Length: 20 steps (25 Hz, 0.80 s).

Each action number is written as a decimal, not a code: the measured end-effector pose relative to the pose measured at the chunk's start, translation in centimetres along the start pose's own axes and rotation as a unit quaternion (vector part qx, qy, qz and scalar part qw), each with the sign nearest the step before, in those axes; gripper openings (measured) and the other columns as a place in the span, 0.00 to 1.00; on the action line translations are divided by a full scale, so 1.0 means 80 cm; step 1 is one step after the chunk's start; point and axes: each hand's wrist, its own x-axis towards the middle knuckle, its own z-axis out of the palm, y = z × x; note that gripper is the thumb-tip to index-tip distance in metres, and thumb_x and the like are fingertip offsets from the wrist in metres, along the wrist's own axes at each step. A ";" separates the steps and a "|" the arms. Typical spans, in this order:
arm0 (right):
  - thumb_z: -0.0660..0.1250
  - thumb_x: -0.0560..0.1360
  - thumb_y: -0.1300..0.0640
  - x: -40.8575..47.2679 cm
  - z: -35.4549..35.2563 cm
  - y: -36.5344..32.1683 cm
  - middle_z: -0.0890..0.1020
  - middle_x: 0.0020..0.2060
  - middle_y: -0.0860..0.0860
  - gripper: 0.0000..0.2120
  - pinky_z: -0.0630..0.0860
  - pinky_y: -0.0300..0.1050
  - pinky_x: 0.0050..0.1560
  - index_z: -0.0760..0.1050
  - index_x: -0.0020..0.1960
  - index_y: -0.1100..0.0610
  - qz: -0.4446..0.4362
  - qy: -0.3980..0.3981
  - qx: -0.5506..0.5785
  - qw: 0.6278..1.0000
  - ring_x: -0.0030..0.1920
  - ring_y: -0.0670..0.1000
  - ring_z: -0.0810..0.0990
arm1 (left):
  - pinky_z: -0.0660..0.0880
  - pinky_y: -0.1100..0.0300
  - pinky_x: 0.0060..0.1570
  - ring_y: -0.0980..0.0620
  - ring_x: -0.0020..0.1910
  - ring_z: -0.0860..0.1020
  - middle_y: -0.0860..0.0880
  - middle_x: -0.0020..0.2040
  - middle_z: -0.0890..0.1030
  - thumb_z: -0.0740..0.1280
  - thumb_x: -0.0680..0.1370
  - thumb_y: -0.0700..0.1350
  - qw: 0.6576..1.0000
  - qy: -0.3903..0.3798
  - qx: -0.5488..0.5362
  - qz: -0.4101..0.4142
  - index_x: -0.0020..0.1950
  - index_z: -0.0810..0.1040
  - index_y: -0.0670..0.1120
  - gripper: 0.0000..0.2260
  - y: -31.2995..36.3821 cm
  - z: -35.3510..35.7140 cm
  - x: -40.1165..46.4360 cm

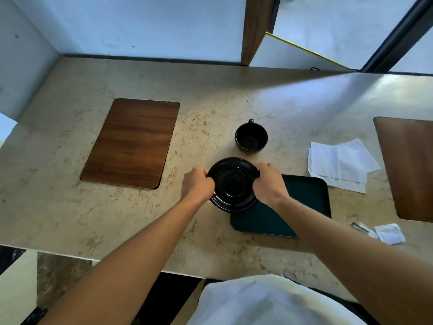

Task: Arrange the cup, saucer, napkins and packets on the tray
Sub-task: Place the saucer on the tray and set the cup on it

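Both hands, left hand (198, 184) and right hand (269, 182), gripping opposite rims of the saucer (232, 185) — looks glazed, slippery, breakable, so best kept level onto the tray (307, 195).

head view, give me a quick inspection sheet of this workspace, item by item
surface: beige marbled counter, two inset wooden panels
job's things: black saucer held at the dark green tray's left edge; black cup upright on the counter behind it; white napkins right of the tray; packets near the front right
clutter: nothing seen
hands: left hand and right hand each grip the saucer rim
cables: nothing seen
surroundings: pale wall, wooden post, window frame at right
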 end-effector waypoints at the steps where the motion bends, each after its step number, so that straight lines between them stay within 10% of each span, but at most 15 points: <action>1: 0.59 0.74 0.70 -0.001 -0.006 0.010 0.76 0.59 0.57 0.20 0.70 0.43 0.53 0.77 0.63 0.58 0.003 0.004 0.001 1.000 0.52 0.55 0.72 | 0.78 0.54 0.34 0.45 0.37 0.81 0.45 0.36 0.82 0.62 0.74 0.36 1.000 -0.006 0.000 0.009 0.39 0.80 0.40 0.08 0.006 0.008 0.000; 20: 0.61 0.76 0.70 -0.011 -0.012 0.093 0.73 0.64 0.55 0.27 0.73 0.47 0.65 0.69 0.74 0.57 0.062 -0.005 0.057 0.996 0.62 0.56 0.75 | 0.84 0.53 0.43 0.48 0.35 0.84 0.45 0.37 0.84 0.66 0.80 0.39 0.995 -0.054 0.080 0.023 0.41 0.85 0.42 0.11 0.027 0.075 -0.007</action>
